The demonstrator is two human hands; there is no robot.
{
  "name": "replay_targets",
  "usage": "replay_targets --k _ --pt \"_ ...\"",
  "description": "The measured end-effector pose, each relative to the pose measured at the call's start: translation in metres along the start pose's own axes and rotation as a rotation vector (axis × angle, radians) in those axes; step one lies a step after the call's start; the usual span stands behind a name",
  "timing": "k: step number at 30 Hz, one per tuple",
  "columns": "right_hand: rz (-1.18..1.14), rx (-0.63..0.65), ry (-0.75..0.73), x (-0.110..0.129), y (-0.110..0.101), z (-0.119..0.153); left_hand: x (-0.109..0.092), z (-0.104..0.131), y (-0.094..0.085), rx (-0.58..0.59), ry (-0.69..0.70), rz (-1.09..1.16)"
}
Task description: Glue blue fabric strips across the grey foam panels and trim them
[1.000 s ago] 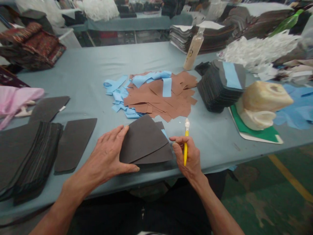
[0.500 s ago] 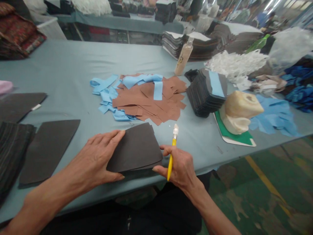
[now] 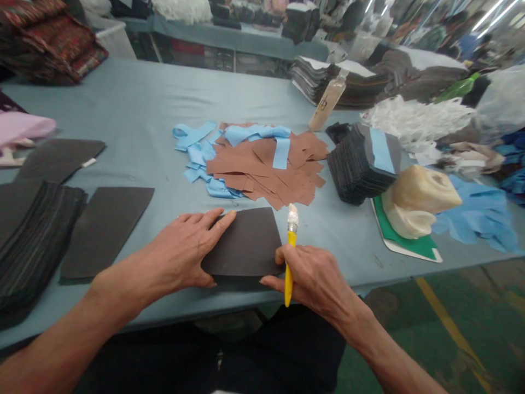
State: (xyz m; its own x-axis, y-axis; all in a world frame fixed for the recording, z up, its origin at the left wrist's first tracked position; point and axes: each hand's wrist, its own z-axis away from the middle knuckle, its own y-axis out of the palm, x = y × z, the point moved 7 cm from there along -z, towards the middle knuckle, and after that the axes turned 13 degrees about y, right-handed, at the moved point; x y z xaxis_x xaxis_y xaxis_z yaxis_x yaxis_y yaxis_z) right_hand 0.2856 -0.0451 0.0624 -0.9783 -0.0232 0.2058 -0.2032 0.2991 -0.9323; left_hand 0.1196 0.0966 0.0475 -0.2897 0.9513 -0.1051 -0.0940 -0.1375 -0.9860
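Note:
Dark grey fabric panels (image 3: 250, 243) lie neatly stacked at the table's front edge. My left hand (image 3: 192, 246) grips their left side, thumb at the near edge and fingers over the top. A yellow paintbrush (image 3: 291, 246), white stuff on its bristles, is held upright in my right hand (image 3: 315, 271). That hand's thumb and forefinger also touch the panels' right edge. Just beyond lies a loose pile of brown strips (image 3: 266, 169) with light blue strips (image 3: 199, 150) on and beside it. Left of my left hand rests another dark panel (image 3: 109, 230).
A tall dark stack (image 3: 356, 164) with a blue strip on top stands right, beside a cream-coloured block (image 3: 426, 189) on a green board (image 3: 422, 246). A bottle (image 3: 328, 101) stands behind. More dark panels (image 3: 45, 241) are stacked left. The table edge (image 3: 229, 309) runs near my body.
The panels' edges now line up; a lower layer showed at the right before. Both hands stay at their sides, and the brush remains in my right hand. The view has shifted left.

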Motion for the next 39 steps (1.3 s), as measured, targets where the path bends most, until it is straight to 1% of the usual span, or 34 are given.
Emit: replay_targets --k 4,8,12,14,18,20,21,23,26,29,31,36,39 --pt "0.016 0.016 -0.041 0.002 -0.001 -0.002 -0.002 -0.002 -0.001 0.019 -0.003 0.004" --pt "0.026 0.067 -0.064 0.004 0.004 -0.003 -0.004 -0.004 -0.004 0.05 -0.014 0.001" --pt "0.036 0.059 -0.077 0.003 0.001 -0.003 -0.008 -0.006 -0.005 0.093 -0.008 -0.021" --pt "0.042 0.006 -0.07 -0.001 -0.008 -0.004 -0.009 -0.006 -0.006 0.133 -0.022 -0.034" --pt "0.001 -0.211 -0.016 -0.009 -0.035 -0.009 -0.014 -0.006 -0.011 0.212 -0.026 -0.026" --pt "-0.058 -0.291 0.003 -0.005 -0.042 -0.014 -0.017 -0.005 -0.013 0.235 -0.013 -0.022" --pt "-0.098 -0.307 0.003 0.0 -0.041 -0.018 -0.018 -0.005 -0.013 0.241 -0.012 -0.022" --pt "-0.19 -0.304 -0.007 0.013 -0.034 -0.026 -0.018 -0.004 -0.014 0.241 -0.015 -0.022" --pt "-0.265 -0.255 -0.002 0.031 -0.014 -0.041 -0.019 -0.003 -0.012 0.227 -0.017 -0.009" --pt "-0.261 -0.207 0.018 0.04 0.004 -0.05 -0.019 -0.002 -0.012 0.201 -0.014 0.021" --pt "-0.247 -0.178 0.012 0.042 0.013 -0.053 -0.02 -0.001 -0.013 0.177 -0.006 0.035" --pt "-0.195 -0.156 -0.019 0.043 0.021 -0.051 -0.021 0.0 -0.015 0.164 -0.001 0.056" --pt "-0.176 -0.159 -0.026 0.043 0.022 -0.05 -0.023 0.006 -0.015 0.141 -0.035 0.061"
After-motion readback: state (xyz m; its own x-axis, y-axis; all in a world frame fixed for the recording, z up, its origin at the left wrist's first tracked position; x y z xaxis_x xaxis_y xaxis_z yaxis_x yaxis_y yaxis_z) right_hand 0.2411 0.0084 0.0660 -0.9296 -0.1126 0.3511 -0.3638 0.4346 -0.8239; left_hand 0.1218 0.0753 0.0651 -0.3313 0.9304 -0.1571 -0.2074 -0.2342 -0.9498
